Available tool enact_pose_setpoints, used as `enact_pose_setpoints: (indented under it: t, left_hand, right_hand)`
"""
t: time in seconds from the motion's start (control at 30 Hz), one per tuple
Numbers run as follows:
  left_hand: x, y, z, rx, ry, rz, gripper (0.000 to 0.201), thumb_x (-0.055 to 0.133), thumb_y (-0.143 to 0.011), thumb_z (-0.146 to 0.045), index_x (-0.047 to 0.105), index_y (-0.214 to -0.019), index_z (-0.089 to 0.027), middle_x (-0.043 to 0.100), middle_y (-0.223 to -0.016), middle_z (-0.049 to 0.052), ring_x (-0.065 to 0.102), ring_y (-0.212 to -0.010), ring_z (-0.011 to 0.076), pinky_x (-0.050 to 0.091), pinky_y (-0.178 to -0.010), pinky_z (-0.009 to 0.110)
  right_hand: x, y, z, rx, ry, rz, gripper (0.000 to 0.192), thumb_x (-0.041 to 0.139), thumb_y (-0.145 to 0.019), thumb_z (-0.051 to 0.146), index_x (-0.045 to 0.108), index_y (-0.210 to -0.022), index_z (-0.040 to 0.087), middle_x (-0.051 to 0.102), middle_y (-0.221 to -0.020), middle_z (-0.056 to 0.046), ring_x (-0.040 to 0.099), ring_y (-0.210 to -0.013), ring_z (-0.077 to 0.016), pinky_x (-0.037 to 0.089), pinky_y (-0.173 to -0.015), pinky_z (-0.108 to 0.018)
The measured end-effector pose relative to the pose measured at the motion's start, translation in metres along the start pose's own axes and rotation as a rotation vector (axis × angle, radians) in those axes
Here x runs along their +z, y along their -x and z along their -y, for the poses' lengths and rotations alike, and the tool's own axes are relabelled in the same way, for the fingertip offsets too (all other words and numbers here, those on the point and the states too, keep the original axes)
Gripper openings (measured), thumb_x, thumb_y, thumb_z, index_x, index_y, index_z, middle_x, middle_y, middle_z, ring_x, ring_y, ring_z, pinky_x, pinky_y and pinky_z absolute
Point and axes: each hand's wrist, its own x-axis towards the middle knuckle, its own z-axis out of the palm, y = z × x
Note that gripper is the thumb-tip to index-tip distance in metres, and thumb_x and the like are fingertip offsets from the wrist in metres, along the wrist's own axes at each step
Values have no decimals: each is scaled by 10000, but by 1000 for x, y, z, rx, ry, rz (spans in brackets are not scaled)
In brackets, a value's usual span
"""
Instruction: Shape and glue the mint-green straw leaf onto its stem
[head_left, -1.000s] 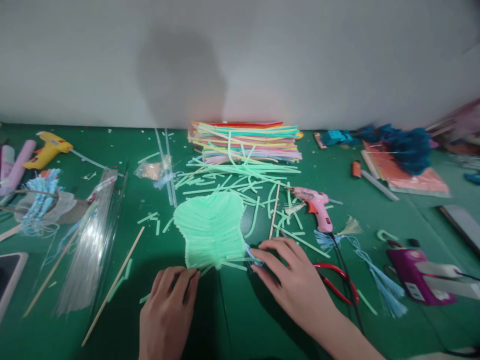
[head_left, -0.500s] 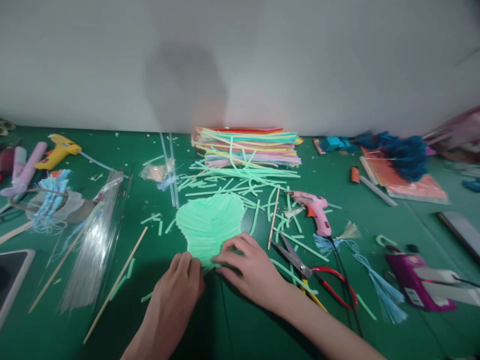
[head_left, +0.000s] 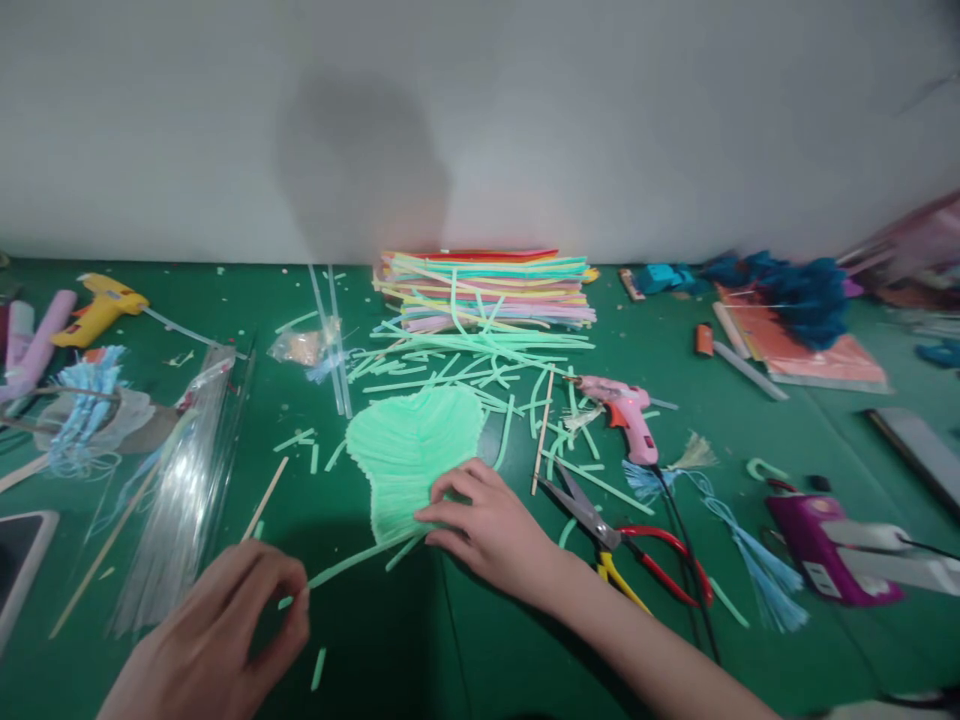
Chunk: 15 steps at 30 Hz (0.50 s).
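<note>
While the right hand (head_left: 491, 530) presses its spread fingers (head_left: 450, 487) flat on the near edge of a green straw leaf (head_left: 412, 455) lying on the bench (head_left: 675, 330), the left hand (head_left: 217, 635) pinches one loose straw (head_left: 352, 562) between closed fingers, its far end reaching under the leaf's base. Made of thin straws joined side by side, the leaf looks light, springy and easily crushed; it is best held flat or by the stem end. The single straw looks slippery and bends readily. Just right of the right fingers lie scissors (head_left: 600, 525); beyond them, a pink glue gun (head_left: 626, 415). No writing is readable.
</note>
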Motion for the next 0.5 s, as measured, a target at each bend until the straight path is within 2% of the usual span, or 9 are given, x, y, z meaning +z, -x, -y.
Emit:
enact_pose_setpoints:
  t: [0.1,0.2,0.27,0.37,0.43,0.5]
  left_hand:
    - [5,12,10,-95,21,91,267,485,-921,-527,597,-990,-295,657,-940,-6,699,-776,157,553,-644,213]
    - [17,19,11,-139,-2,37,400,500,-896,-583,575,-1188,-320,667,-1127,30,729,-879,194,578,-619,229]
    - [19,20,7,-98,-9,5,438,523,-881,-590,571,-1233,-333,675,-1175,38,728,-939,216,597,-664,253]
    - [15,12,-6,14,35,-41,389,538,-887,-566,606,-1191,-333,704,-1165,31,717,-984,221,604,-750,281]
    - [16,-1,-20,86,74,-55,340,533,-910,-523,622,-1171,-324,709,-1182,25,702,-1027,215,602,-775,282]
    - [28,-18,-32,177,86,-76,252,574,-920,-417,650,-1131,-303,725,-1167,20,680,-1088,227,581,-883,337]
  right_hand:
    - [-15,13,6,73,47,-45,266,660,-904,334,662,-1148,227,648,-1068,-70,538,-1005,-228,469,-905,-377]
    - [-29,32,8,229,160,-77,196,655,-905,307,652,-1060,187,650,-1016,-78,557,-956,-244,478,-871,-408]
    - [-32,44,7,280,235,-41,166,677,-885,288,645,-1000,173,662,-960,-76,569,-919,-262,483,-833,-425]
    - [-29,52,5,283,293,17,159,686,-871,236,636,-1006,170,679,-919,-75,584,-909,-279,479,-799,-417]
    - [-26,49,5,274,317,40,118,657,-886,199,637,-999,173,685,-891,-71,593,-894,-271,468,-789,-399]
    - [-25,43,6,258,341,65,43,620,-906,178,642,-942,174,681,-847,-63,600,-835,-250,455,-751,-372]
